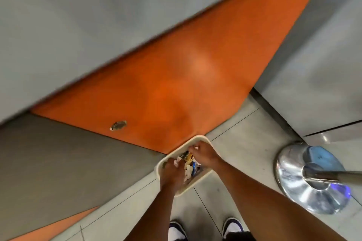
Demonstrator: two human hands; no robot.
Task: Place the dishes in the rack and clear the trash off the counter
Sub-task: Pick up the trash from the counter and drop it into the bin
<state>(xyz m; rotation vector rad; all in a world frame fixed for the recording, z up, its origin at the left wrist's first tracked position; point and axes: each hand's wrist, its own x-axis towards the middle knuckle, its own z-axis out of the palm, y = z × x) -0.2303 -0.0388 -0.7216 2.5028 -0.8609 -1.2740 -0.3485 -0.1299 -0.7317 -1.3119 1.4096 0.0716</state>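
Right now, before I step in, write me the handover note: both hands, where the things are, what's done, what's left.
Left hand grips the tray at its near-left side, above the floor.
Right hand curls over the trash in the tray; whether it pinches any is unclear.
Done: trash is gathered on the tray.
Left: dump it. No bin, dishes or rack in view.
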